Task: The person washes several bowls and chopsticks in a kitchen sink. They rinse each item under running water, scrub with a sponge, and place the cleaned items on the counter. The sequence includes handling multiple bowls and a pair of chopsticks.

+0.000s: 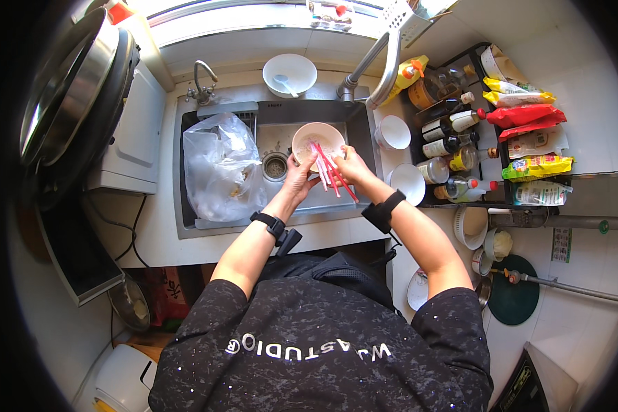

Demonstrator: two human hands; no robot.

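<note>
Over the stainless steel sink (309,212), a pale pink bowl (309,135) is tilted between my two hands. My left hand (299,180) grips its near left rim. Several red and pink chopsticks (335,177) lie across the near rim, their upper ends inside the bowl. My right hand (353,166) is closed around the chopsticks, its fingers close against the bowl's right side; its hidden fingertips leave unclear how much of the bowl it bears. Left of the drain (275,167), a clear plastic bag (221,170) with scraps in it sits in the sink.
A white bowl with a spoon (288,72) stands behind the sink, near the grey faucet (347,90). Two white bowls (393,132) (408,183) line the right counter. Beyond them, a black rack (499,180) holds bottles and packets. Large pans (77,87) rise at the left.
</note>
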